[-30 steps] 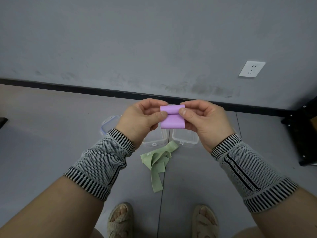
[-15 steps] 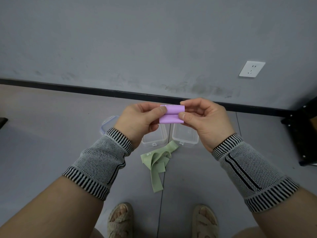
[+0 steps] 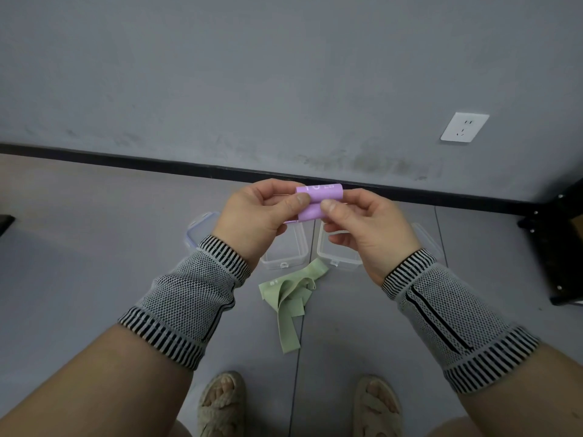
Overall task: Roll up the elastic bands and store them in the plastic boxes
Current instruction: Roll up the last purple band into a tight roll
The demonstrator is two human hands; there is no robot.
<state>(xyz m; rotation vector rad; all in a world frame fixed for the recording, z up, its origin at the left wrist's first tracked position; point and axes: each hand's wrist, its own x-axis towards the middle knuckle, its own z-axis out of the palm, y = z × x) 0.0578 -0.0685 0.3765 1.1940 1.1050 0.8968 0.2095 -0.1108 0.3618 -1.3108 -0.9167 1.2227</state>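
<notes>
Head: purple band point(image 3: 318, 200) roll pinched between both hands' grips, apparently.

Soft, even, rather dim indoor light casts only faint shadows, focus is sharp throughout without glare, and wide-angle distortion bends the black skirting strip point(image 3: 126, 160) beyond the fingers point(image 3: 299, 201).

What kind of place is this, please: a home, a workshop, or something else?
Probably a plain indoor room, perhaps a bare workroom; I cannot say which. A grey wall carries a white socket, a black baseboard runs along the grey floor, and clear plastic boxes stand on that floor, not on a table.
</notes>
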